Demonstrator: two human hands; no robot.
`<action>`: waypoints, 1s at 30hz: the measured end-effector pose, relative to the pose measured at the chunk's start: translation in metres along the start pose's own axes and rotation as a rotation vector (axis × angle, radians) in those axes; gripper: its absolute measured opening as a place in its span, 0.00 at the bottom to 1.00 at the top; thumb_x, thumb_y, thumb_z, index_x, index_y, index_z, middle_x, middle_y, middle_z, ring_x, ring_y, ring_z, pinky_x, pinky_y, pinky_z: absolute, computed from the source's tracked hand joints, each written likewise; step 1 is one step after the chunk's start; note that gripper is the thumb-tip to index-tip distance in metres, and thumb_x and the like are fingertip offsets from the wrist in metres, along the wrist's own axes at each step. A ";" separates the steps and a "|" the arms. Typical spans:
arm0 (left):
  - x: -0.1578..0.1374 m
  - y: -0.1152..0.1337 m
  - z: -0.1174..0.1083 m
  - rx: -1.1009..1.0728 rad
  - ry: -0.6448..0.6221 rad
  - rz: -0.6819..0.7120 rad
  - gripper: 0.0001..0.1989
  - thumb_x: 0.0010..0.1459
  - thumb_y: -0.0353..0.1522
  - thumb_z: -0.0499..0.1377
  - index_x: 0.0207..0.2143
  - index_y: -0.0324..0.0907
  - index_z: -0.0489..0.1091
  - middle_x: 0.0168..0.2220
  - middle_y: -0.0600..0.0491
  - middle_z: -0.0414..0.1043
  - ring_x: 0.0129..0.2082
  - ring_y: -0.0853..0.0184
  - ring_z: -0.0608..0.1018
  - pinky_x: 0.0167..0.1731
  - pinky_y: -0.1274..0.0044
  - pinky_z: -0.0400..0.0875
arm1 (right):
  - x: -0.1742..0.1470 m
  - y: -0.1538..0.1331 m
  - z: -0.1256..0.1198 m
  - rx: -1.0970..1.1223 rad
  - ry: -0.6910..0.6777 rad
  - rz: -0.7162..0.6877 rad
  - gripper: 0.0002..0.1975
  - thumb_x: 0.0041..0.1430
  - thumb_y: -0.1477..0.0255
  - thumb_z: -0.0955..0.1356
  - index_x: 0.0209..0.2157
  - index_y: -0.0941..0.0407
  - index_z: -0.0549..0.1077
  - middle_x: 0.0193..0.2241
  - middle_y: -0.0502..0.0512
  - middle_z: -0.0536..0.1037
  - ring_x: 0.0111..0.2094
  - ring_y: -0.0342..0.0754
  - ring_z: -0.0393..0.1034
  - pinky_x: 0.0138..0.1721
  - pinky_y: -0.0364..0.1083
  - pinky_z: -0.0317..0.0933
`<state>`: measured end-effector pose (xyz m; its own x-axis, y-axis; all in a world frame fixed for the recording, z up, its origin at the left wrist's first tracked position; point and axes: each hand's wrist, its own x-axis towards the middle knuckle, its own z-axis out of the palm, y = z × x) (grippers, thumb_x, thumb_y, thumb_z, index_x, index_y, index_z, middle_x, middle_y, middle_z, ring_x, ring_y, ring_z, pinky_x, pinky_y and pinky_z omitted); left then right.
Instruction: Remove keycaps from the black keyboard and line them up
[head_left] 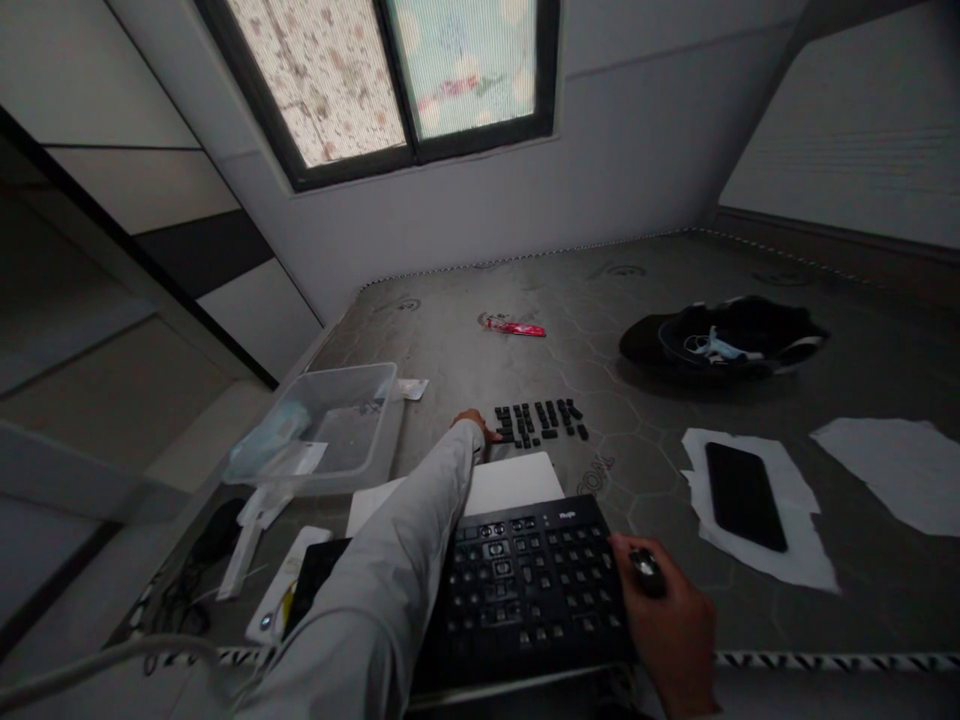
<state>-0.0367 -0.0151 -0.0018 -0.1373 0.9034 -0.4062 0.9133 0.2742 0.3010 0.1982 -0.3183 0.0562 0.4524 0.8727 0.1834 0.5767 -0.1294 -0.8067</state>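
A black keyboard with most of its keycaps off lies tilted in front of me, on a white board or box. My left hand reaches across it, with the grey sleeve covering part of the keyboard. Its fingers are closed at the left edge of several rows of loose black keycaps, on a keycap there; the fingertips are small and partly hidden. My right hand is at the keyboard's right edge, closed around a dark tool with a shiny rounded end. The rest of that tool is hidden.
A clear plastic tub stands left, near a white power strip and cables. Further back lies a red packet-like item. To the right are a black helmet with a mask inside and a black phone on white paper.
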 end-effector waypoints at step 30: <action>-0.061 0.016 -0.060 0.045 0.177 0.029 0.27 0.33 0.43 0.75 0.38 0.44 0.74 0.48 0.42 0.75 0.51 0.52 0.75 0.47 0.71 0.68 | 0.002 0.003 0.000 0.012 -0.041 0.022 0.23 0.56 0.48 0.63 0.33 0.52 0.77 0.30 0.55 0.83 0.31 0.52 0.78 0.29 0.42 0.66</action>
<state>-0.0368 -0.0466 0.0796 -0.1725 0.9556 -0.2388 0.9334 0.2360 0.2703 0.2009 -0.3174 0.0541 0.4365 0.8882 0.1430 0.5590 -0.1432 -0.8167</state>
